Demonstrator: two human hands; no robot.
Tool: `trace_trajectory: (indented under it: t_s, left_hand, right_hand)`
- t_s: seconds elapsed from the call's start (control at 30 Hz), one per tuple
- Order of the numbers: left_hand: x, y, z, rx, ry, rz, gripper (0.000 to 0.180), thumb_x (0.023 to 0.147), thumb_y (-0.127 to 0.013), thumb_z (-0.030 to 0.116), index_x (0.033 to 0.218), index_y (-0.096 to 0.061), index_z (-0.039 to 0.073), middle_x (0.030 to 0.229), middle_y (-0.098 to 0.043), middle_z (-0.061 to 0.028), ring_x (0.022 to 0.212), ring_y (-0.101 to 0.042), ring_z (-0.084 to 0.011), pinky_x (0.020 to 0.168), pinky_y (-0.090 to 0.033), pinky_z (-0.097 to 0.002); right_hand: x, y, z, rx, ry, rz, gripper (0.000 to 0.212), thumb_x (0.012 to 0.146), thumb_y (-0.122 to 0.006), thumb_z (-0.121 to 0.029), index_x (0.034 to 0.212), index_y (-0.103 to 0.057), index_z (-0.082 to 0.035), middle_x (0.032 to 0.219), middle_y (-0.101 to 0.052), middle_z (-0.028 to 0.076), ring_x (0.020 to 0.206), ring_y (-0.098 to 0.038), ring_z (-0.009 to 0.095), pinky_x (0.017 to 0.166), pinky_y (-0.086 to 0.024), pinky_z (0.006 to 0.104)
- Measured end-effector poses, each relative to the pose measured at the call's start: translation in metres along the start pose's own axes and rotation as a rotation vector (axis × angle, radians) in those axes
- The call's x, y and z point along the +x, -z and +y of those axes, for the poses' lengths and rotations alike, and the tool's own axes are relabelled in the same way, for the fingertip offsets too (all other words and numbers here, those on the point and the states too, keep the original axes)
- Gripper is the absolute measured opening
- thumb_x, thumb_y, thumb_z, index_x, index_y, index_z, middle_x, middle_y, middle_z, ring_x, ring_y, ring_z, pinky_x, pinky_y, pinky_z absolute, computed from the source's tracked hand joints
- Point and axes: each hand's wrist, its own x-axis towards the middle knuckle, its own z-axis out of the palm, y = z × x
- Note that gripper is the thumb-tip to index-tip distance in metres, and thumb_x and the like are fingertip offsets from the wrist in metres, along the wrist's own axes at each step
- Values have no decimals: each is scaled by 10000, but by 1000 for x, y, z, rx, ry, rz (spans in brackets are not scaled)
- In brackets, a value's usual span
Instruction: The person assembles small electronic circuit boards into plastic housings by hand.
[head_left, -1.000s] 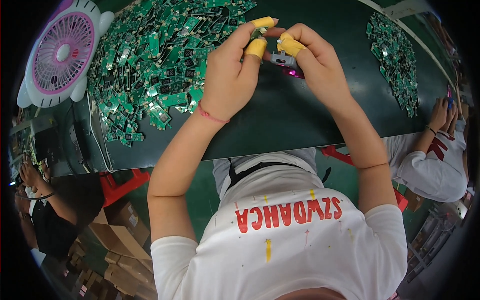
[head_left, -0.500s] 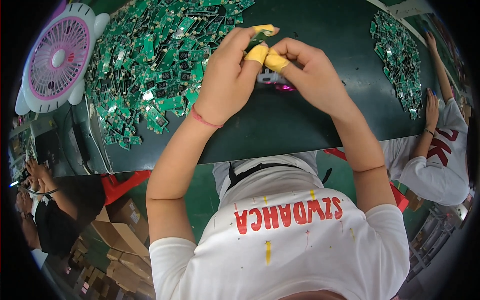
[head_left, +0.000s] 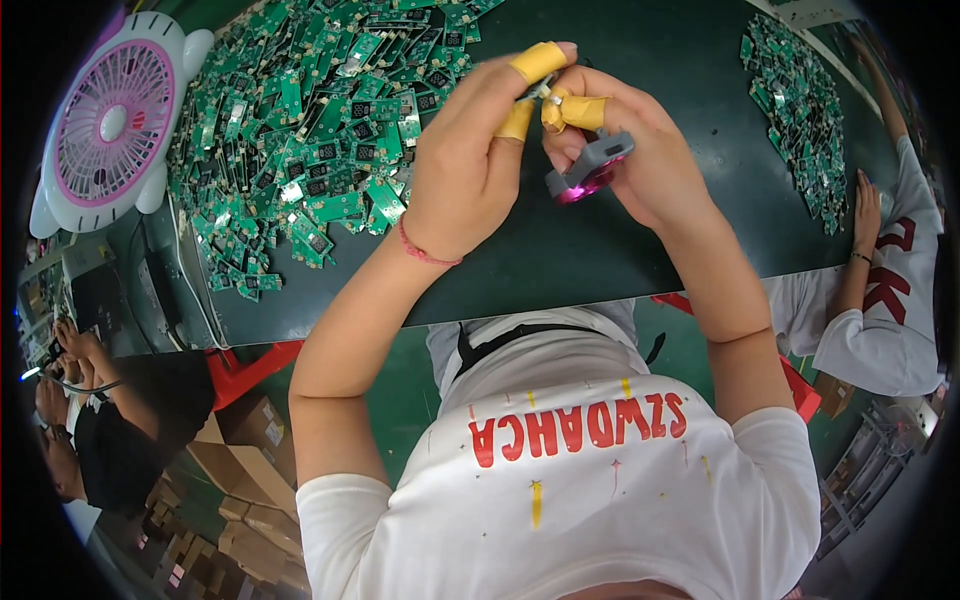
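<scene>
My left hand [head_left: 478, 165] and my right hand [head_left: 640, 150] are raised together above a dark green table [head_left: 560, 270]. Yellow finger cots cover several fingertips. My right hand holds a small grey and pink gadget [head_left: 588, 170] against its palm. The fingertips of both hands pinch a tiny part [head_left: 545, 95] between them, too small to make out. A red string bracelet circles my left wrist.
A big heap of small green circuit boards [head_left: 310, 130] lies at the table's left. A smaller heap [head_left: 800, 110] lies at the right, near another person's arm [head_left: 870, 200]. A white and pink desk fan [head_left: 110, 120] stands far left. Cardboard boxes [head_left: 240, 490] sit on the floor.
Both hands have stayed joined at the fingertips and lifted a little toward me. The grey and pink gadget now shows more plainly under my right hand.
</scene>
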Motion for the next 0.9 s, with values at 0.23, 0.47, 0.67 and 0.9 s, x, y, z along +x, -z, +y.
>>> trace_trajectory:
  t_s: [0.23,0.47,0.67,0.9]
  left_hand:
    - [0,8,1,-3,-3,-91,334,770,-436,-66,1072,-559,3,937,-512,-119,800,-533,-246,698,-445,-282]
    - [-1,4,7,-574,635,-43,298,841,-425,-3,1113,-548,6,950,-553,-65,763,-538,-100,705,-431,-207]
    - [-2,-4,8,-92,86,-26,386,776,-409,-106,1122,-538,5,1023,-577,-129,871,-577,-269,745,-460,-289]
    - [-1,-3,5,-14,-49,-25,451,736,-399,-140,1134,-537,22,1102,-582,-117,936,-578,-291,782,-475,-313]
  right_hand:
    - [9,15,18,-139,-41,10,168,842,-481,-132,890,-592,-16,656,-530,-31,546,-466,56,503,-364,215]
    - [5,7,13,-785,536,168,81,784,-529,-72,840,-578,-38,633,-524,-1,585,-472,43,531,-382,221]
    - [1,13,1,-225,147,-56,117,841,-450,-89,870,-514,6,706,-488,16,589,-445,77,588,-394,220]
    - [-2,5,-1,-66,145,-70,112,824,-454,-85,857,-508,7,722,-494,24,573,-425,74,579,-383,225]
